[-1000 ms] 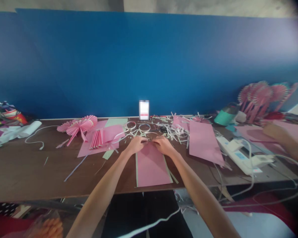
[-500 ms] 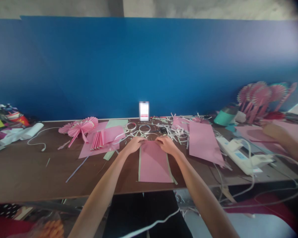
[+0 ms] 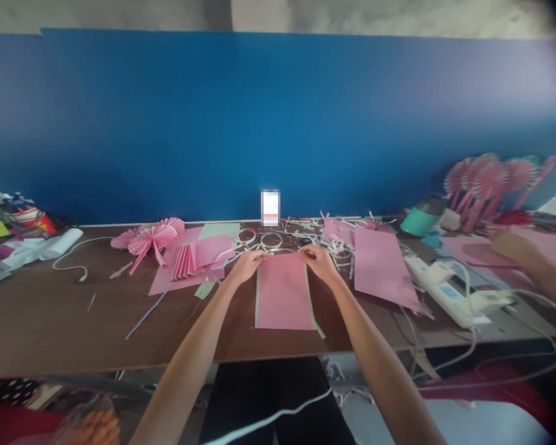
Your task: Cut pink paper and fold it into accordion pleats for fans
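Note:
A sheet of pink paper [image 3: 284, 293] lies in front of me on the brown table, with pale green strips along its two long sides. The right strip sticks out past the near corner. My left hand [image 3: 249, 264] pinches the sheet's far left corner between thumb and fingers. At the far right corner, my right hand [image 3: 319, 259] grips the same edge in a similar pinch. Between the hands the far edge of the paper shows.
Pleated pink paper fans [image 3: 154, 240] and folded paper lie to the left. A pink sheet [image 3: 384, 267] and a white power strip [image 3: 445, 290] with cables are on the right. Paper scraps and tape rolls [image 3: 271, 240] lie behind. Another person's hand [image 3: 514, 247] works far right.
The pink sheet has shifted slightly away from the table's near edge. My hands have moved apart, from nearer the middle of its far edge out to the corners.

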`<action>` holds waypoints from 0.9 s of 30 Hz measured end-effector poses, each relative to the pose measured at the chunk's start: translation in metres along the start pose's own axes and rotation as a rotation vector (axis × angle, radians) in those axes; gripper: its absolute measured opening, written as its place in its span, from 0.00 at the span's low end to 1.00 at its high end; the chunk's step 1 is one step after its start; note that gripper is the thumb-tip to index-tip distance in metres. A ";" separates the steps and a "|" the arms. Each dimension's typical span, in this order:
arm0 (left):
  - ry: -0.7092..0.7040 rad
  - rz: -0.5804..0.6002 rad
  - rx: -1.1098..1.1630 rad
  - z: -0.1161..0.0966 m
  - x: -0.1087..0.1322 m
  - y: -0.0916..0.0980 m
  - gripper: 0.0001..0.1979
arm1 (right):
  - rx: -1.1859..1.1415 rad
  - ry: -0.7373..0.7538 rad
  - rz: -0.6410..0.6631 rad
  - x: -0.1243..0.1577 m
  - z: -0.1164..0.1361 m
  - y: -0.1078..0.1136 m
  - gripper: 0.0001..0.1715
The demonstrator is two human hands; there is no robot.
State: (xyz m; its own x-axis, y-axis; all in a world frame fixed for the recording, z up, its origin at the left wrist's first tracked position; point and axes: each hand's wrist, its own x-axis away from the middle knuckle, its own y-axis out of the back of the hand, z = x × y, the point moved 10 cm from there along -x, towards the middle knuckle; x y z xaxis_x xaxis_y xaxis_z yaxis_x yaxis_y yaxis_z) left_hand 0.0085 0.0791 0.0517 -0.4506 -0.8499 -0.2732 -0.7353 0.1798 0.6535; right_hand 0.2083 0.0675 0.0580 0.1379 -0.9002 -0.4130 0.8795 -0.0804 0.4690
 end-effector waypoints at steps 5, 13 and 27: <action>-0.007 0.019 0.082 0.000 0.000 -0.002 0.19 | -0.082 -0.059 -0.066 -0.002 -0.013 0.009 0.15; -0.012 -0.005 0.071 -0.005 0.002 0.005 0.23 | -0.039 -0.061 -0.076 -0.003 -0.019 0.009 0.13; 0.053 -0.131 0.124 0.001 0.004 0.017 0.18 | -0.237 -0.169 -0.050 -0.001 -0.030 0.004 0.19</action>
State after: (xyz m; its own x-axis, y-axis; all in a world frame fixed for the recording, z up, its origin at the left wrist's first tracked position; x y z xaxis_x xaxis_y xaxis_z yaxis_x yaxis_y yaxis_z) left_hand -0.0067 0.0790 0.0613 -0.3219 -0.8945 -0.3102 -0.8442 0.1228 0.5218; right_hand 0.2258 0.0810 0.0367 0.0317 -0.9577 -0.2860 0.9680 -0.0418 0.2474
